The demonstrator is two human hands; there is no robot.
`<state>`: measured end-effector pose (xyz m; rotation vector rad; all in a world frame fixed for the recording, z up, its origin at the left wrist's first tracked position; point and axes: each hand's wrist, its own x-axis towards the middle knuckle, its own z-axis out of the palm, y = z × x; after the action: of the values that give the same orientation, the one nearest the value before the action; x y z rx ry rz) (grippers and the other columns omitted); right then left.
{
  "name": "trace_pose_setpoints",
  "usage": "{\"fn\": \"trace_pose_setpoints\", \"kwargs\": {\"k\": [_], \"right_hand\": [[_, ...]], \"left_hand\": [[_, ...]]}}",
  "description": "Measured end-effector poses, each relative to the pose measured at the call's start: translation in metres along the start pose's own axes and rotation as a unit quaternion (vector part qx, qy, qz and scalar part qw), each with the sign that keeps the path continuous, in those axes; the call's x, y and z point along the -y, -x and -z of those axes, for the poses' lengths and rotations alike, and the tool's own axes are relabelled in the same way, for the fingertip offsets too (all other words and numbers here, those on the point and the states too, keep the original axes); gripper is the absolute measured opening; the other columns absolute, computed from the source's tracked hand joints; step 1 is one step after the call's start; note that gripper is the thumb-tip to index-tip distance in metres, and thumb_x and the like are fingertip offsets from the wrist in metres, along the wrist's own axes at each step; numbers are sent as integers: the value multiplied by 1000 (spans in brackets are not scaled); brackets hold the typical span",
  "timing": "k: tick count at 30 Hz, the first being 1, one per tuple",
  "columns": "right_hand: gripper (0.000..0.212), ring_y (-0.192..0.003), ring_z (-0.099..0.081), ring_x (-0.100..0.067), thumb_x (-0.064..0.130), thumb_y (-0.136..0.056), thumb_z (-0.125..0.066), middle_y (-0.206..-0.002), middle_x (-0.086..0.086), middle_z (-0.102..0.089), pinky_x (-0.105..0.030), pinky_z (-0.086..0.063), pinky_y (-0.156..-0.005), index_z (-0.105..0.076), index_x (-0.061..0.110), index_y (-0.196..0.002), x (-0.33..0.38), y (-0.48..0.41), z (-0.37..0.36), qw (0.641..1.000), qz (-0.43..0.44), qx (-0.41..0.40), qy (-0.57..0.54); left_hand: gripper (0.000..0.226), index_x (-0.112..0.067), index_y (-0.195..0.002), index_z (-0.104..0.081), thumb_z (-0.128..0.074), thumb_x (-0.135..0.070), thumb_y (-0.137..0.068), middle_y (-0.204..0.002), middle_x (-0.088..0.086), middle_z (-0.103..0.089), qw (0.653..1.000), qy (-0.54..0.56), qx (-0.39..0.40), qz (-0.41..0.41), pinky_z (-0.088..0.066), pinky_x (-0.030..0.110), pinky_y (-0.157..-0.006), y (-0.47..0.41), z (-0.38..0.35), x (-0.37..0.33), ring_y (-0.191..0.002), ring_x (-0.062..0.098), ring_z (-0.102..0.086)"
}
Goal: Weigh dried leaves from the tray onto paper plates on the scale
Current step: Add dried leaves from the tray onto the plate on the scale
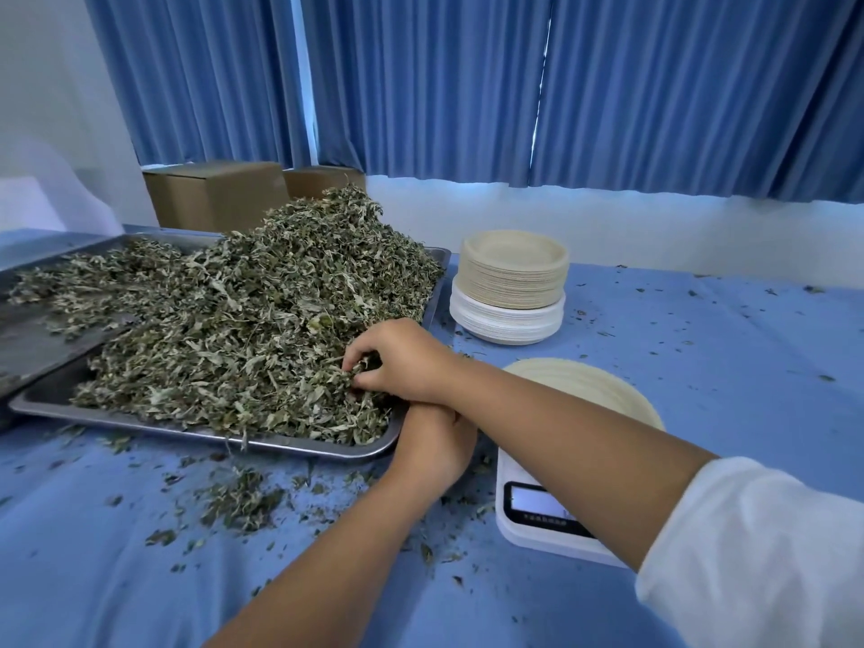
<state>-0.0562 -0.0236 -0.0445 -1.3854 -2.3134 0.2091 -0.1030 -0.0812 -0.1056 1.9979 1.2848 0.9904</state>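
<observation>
Lying at the far left, a second tray (28,339) overlaps the back left edge of the metal tray (140,420), its grey surface partly bare and partly strewn with leaf. The metal tray holds a tall heap of dried leaves (262,311), highest toward the back right and sloping down to the near rim. Behind the heap stand 2 cardboard boxes (215,194) against the wall. In front of the tray, loose bits of leaf (238,500) lie scattered on the blue tablecloth (701,367).

At the tray's near right corner the 2 hands cross. The left hand (435,449) sits at the corner beneath the right wrist; its fingers are hidden, so I cannot tell whether it grasps anything. The right hand (402,362) reaches across above it into the heap, fingers and thumb curled around a clump of the dried leaves.

Right of the tray, a stack of paper plates (512,282) stands on the cloth, beige plates on top of white ones. Nearer the person, 1 beige paper plate (603,390) rests on the white scale (533,516), both partly covered by the right forearm; the display cannot be read. A white sleeve (757,554) covers the right upper arm. Blue curtains (467,86) hang across the back.
</observation>
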Motion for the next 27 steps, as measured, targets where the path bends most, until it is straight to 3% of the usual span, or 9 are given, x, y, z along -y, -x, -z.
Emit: {"fn": "trace_pose_setpoints", "kwargs": {"k": [3, 5, 7, 10, 16, 19, 21, 23, 27], "right_hand": [[18, -99, -64, -18, 17, -83, -74, -106, -2, -72, -29, -48, -84, -75, 13, -100, 0, 3, 4, 998, -14, -40, -52], [16, -95, -65, -18, 19, -82, -75, -104, -2, -72, -28, -48, -80, -75, 16, -98, 0, 3, 9, 995, -29, -63, -74], [14, -83, -63, -2, 20, -81, -76, -96, 5, -71, -17, -43, -71, -76, 16, -95, 0, 3, 16, 991, -37, -89, -94], [12, -58, -52, 12, 20, -79, -78, -75, 17, -62, -6, -35, -54, -77, 17, -90, 2, 5, 31, 983, -56, -125, -120], [11, -60, -52, -4, 21, -76, -81, -66, 10, -65, -21, -42, -61, -75, 24, -84, -6, 35, 71, 948, -109, -181, -237], [11, -66, -54, -11, 18, -75, -81, -69, 1, -65, -25, -45, -64, -74, 25, -80, -21, 68, 86, 938, -136, -164, -273], [13, -64, -53, -6, 18, -75, -82, -65, 6, -64, -18, -45, -62, -74, 28, -77, -32, 91, 93, 943, -154, -152, -253], [12, -63, -55, -4, 20, -74, -82, -66, 6, -67, -15, -45, -63, -74, 29, -76, -43, 111, 98, 951, -180, -136, -211], [10, -66, -60, 2, 26, -74, -82, -75, 10, -71, -20, -50, -72, -75, 32, -77, -59, 136, 101, 965, -232, -55, -108]], "left_hand": [[21, 2, -104, -63, -48, -5, -91, -100, 19, -64, 999, -2, 13, -31, -30, 14, -64, -5, -2, 2, -97, 34, -58], [13, -8, -80, -51, -46, -7, -92, -77, 9, -55, 999, 9, 22, -31, -29, 16, -55, -10, -2, 0, -76, 24, -54], [29, -17, -67, -37, -46, -8, -93, -59, 1, -41, 999, 25, 23, -24, -29, 17, -44, -12, -2, 3, -51, 9, -40], [22, -20, -76, -47, -44, -12, -96, -61, -4, -45, 998, 53, 32, -29, -30, 13, -42, -11, -2, 5, -45, 3, -40], [20, -24, -105, -60, -40, -24, -100, -96, -10, -60, 997, 64, 25, -19, -38, 8, -61, -11, -2, 3, -79, -6, -51], [25, -25, -113, -61, -39, -22, -100, -114, -10, -61, 990, 131, 45, 30, -43, 18, -82, -13, -3, 1, -100, 0, -55], [25, -26, -104, -63, -40, -16, -99, -119, -5, -63, 963, 247, 55, 95, -43, 29, -99, -13, -5, -1, -111, 9, -57], [23, -21, -102, -64, -44, -11, -98, -121, 3, -64, 916, 365, 61, 157, -42, 33, -104, -15, -7, -1, -114, 15, -58], [33, -3, -130, -52, -42, -12, -99, -135, 11, -54, 840, 494, 74, 214, -38, 31, -106, -19, -9, 2, -126, 21, -50]]}}
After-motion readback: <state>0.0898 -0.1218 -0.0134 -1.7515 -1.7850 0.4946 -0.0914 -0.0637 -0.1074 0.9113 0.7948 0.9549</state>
